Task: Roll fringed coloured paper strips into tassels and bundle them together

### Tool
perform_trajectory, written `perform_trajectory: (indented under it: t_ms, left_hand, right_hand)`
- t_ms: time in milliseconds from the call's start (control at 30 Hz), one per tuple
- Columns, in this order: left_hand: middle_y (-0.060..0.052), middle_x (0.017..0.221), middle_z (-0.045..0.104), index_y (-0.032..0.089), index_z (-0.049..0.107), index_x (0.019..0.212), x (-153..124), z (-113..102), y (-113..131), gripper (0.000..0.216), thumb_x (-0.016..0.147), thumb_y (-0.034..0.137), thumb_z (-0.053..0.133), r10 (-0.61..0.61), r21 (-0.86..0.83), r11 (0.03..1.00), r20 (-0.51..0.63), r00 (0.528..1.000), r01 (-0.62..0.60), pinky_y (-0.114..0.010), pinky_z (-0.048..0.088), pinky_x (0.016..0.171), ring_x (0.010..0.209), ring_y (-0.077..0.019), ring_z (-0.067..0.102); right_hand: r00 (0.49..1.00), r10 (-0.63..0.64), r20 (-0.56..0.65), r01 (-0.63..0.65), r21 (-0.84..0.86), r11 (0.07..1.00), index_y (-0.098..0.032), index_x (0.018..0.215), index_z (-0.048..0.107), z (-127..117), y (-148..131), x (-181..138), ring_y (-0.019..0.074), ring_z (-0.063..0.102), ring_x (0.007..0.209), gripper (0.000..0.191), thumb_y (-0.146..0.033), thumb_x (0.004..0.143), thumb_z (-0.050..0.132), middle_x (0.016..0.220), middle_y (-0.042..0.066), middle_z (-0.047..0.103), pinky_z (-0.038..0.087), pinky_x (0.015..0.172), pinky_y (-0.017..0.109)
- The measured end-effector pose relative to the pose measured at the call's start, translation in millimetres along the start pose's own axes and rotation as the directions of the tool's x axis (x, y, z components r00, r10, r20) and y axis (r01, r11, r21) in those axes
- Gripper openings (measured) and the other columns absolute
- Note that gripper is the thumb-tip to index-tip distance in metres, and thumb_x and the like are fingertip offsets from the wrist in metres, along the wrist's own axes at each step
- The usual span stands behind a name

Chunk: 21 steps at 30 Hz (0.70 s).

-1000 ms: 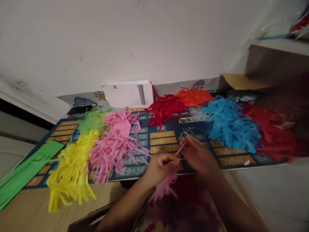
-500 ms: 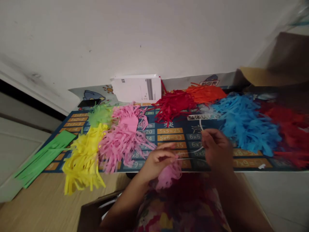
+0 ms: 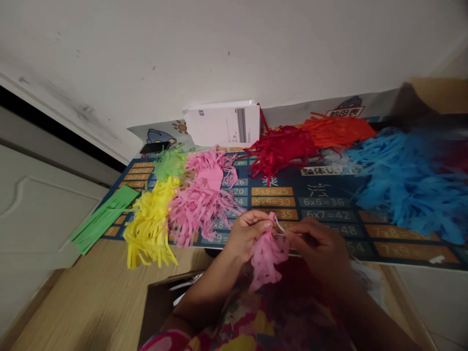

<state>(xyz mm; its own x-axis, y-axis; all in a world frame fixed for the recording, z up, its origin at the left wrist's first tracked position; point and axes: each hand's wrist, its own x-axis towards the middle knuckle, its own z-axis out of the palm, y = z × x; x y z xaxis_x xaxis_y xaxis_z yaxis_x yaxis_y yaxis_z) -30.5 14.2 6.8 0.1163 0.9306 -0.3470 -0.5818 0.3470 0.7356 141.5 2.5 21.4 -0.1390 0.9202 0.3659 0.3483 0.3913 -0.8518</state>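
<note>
Left hand [image 3: 250,229] pinched shut on the gathered top of a pink paper tassel [image 3: 266,254], fringe hanging down toward the lap, long axis near upright. Right hand [image 3: 317,242] just beside it on the right, fingers curled closed on a thin white tie [image 3: 279,224] that loops out at the tassel's neck; both hands almost touching, the tie running sideways between them, across the tassel's axis. Left hand nearer the tassel's head, right hand nearer the loose end of the tie. Just beyond, on the surface, a dark mat printed with multiplication sums [image 3: 321,201], bare right ahead of the hands, so nothing standing between them and the mat. To the left, well within reach, a heap of pink fringe [image 3: 204,197], then yellow fringe [image 3: 151,226], light green fringe [image 3: 168,165] behind it, and a flat green folded strip [image 3: 104,219] at the mat's corner. To the right, a broad blue fringe pile [image 3: 409,183]; farther back, red fringe [image 3: 283,148] and orange fringe [image 3: 338,130] near the wall. A white booklet [image 3: 223,124] leaning against the wall, a dark phone [image 3: 155,146] beside it. An open brown box [image 3: 164,302] below the left forearm.
</note>
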Motion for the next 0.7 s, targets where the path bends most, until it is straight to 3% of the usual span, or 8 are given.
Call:
perform_trajectory:
  t_ms: [267, 333, 400, 533, 633, 700]
  left_hand:
    - [0.001, 0.058, 0.068, 0.013, 0.067, 0.070, -1.6, 0.4, -0.4, 0.046, 0.045, 0.036, 0.097, -0.026, 0.070, 0.997, 0.000, 1.000, 0.026, -0.020, 0.048, 0.053, 0.048, -0.0096, 0.061]
    - [0.001, 0.061, 0.069, 0.014, 0.067, 0.071, -3.2, 0.4, -2.1, 0.046, 0.047, 0.039, 0.096, 0.015, 0.136, 0.991, 0.010, 1.000, -0.016, -0.022, 0.048, 0.055, 0.051, -0.0100, 0.061]
    - [0.000, 0.065, 0.069, 0.015, 0.066, 0.072, -6.1, 0.3, -4.3, 0.041, 0.054, 0.041, 0.093, 0.135, 0.280, 0.950, 0.028, 0.990, -0.137, -0.022, 0.048, 0.058, 0.055, -0.0105, 0.061]
    - [-0.001, 0.073, 0.069, 0.018, 0.061, 0.074, -14.9, -0.4, -7.4, 0.026, 0.071, 0.032, 0.082, 0.412, 0.640, 0.662, 0.123, 0.903, -0.390, -0.025, 0.050, 0.067, 0.068, -0.0140, 0.065]
    - [-0.002, 0.079, 0.070, 0.021, 0.060, 0.076, -20.0, -0.7, -7.6, 0.017, 0.077, 0.027, 0.076, 0.474, 0.763, 0.445, 0.243, 0.846, -0.469, -0.028, 0.051, 0.075, 0.075, -0.0168, 0.067]
    - [-0.003, 0.080, 0.071, 0.023, 0.062, 0.077, -20.3, 0.3, -7.9, 0.013, 0.079, 0.026, 0.074, 0.474, 0.786, 0.363, 0.307, 0.825, -0.501, -0.030, 0.050, 0.080, 0.079, -0.0185, 0.067]
  right_hand:
    - [0.994, 0.089, 0.064, -0.090, 0.017, 0.996, -0.023, 0.071, 0.071, -2.2, 1.5, -2.0, 0.0120, 0.056, 0.057, 0.015, -0.029, 0.085, 0.067, 0.065, -0.002, 0.064, 0.041, 0.053, 0.023]
    - [0.990, 0.126, 0.070, -0.127, 0.008, 0.992, -0.023, 0.071, 0.069, -1.8, 3.8, -2.5, 0.0127, 0.057, 0.058, 0.017, -0.030, 0.085, 0.065, 0.066, -0.002, 0.064, 0.041, 0.055, 0.024]
    - [0.976, 0.184, 0.114, -0.186, 0.008, 0.983, -0.022, 0.078, 0.069, -0.9, 7.2, -3.0, 0.0138, 0.059, 0.062, 0.015, -0.033, 0.087, 0.064, 0.072, -0.001, 0.067, 0.044, 0.058, 0.024]
    - [0.934, 0.219, 0.283, -0.246, 0.063, 0.967, -0.022, 0.122, 0.059, 1.6, 11.9, -2.8, 0.0179, 0.066, 0.083, 0.034, -0.041, 0.093, 0.056, 0.101, 0.004, 0.071, 0.050, 0.071, 0.028]
    - [0.938, 0.144, 0.315, -0.141, -0.032, 0.990, -0.022, 0.112, 0.064, 3.1, 11.8, -0.9, 0.0185, 0.065, 0.086, 0.027, -0.040, 0.098, 0.049, 0.098, 0.004, 0.071, 0.048, 0.074, 0.030]
    - [0.960, 0.062, 0.272, -0.021, -0.152, 0.988, -0.021, 0.098, 0.068, 3.0, 11.9, 0.6, 0.0189, 0.064, 0.081, 0.026, -0.037, 0.099, 0.047, 0.090, 0.005, 0.071, 0.046, 0.071, 0.031]
